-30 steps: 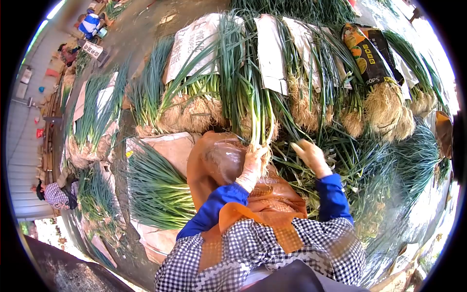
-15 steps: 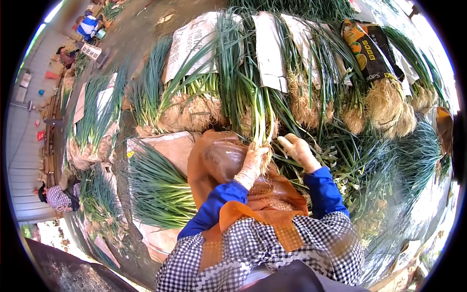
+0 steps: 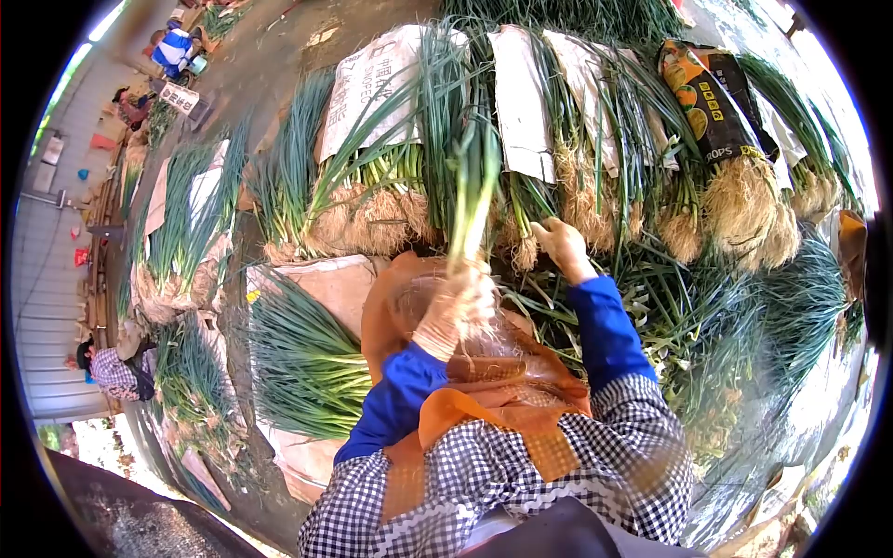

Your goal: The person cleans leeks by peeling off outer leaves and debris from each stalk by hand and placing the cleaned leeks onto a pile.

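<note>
Green onions (image 3: 476,191) are in the person's left hand (image 3: 458,305), up above the orange apron (image 3: 544,367). From where I stand, that hand is closed around them, down near the root end. Their long stalks run away from the person, leaning a little to the right, with the green part farthest off. Most of their length sticks out past the grip. The right hand (image 3: 563,246) is near some other roots (image 3: 526,253); I can't tell if it pinches anything.

Head cam, fwd & down, close, wide-angle.
</note>
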`<state>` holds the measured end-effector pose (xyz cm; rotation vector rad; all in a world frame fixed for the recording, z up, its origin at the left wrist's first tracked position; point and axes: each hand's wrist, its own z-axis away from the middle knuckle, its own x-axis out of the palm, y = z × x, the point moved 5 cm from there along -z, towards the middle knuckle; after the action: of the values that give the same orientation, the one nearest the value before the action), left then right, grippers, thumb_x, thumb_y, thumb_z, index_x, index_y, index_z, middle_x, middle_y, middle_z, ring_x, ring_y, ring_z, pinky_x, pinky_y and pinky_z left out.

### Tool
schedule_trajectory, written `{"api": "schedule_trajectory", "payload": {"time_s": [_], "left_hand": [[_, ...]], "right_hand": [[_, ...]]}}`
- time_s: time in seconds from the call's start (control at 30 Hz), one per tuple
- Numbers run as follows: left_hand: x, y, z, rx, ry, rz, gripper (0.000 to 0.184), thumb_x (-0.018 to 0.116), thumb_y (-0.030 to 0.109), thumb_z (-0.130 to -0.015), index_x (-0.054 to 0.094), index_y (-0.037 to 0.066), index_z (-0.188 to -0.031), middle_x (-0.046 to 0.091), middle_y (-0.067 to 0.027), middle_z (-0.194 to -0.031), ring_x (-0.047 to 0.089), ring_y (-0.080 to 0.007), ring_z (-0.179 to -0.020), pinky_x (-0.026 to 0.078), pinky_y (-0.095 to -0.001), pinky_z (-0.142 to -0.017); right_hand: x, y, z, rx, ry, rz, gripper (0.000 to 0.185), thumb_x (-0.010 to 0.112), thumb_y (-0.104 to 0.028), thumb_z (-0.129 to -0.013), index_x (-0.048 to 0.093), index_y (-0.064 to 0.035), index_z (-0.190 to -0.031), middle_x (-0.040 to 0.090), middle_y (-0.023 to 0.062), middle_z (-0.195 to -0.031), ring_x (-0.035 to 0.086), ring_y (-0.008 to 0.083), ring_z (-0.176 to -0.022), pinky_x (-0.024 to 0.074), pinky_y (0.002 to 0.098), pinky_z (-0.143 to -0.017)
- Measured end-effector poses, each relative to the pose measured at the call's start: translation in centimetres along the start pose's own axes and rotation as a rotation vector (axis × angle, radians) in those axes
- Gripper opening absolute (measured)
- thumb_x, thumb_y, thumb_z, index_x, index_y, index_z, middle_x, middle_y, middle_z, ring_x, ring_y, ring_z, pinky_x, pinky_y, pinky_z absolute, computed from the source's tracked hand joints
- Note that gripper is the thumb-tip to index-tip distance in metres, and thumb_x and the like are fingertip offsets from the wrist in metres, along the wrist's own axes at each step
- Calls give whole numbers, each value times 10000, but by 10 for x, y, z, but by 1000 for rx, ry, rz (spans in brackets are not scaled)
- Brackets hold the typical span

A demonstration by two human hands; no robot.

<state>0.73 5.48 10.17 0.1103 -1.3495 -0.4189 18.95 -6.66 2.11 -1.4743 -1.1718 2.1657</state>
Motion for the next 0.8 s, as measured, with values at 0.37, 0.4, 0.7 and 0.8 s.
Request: {"api": "schedule_trajectory", "payload": {"time_s": [0.37, 0.4, 0.7, 0.8], "left_hand": [[-19, -12, 10, 303, 293, 36, 196, 585, 205, -859, 556, 101, -1022, 543, -113, -1171, 543, -246, -995, 483, -396, -847], [-44, -27, 4, 165, 272, -12, 239, 613, 172, -835, 553, 86, -1050, 446, -148, -1321, 498, -276, -1131, 410, -451, -980], [-47, -86, -12, -102, 391, -29, 171, 578, 201, -873, 568, 72, -985, 590, -35, -767, 542, -135, -607, 451, -258, -479], [-52, -83, -11, -13, 447, 53, 172, 568, 239, -880, 541, 92, -966, 543, -29, -742, 467, -126, -551, 396, -234, -457]], "right_hand": [[-9, -20, 57, 7, -513, -822, 323, 564, -304, -839, 626, 1, -924, 638, 35, -838, 581, 152, -833, 452, 297, -763], [-2, -29, 71, -24, -619, -977, 325, 562, -272, -845, 598, 4, -1014, 625, 46, -912, 567, 153, -894, 434, 294, -817], [48, 3, 31, 51, -276, -686, 423, 499, -450, -872, 635, -50, -907, 652, 91, -864, 608, 240, -777, 457, 372, -685], [17, -30, 40, -25, 124, -88, 466, 476, -449, -882, 623, -51, -689, 586, 203, -663, 577, 359, -670, 449, 410, -603]]}}
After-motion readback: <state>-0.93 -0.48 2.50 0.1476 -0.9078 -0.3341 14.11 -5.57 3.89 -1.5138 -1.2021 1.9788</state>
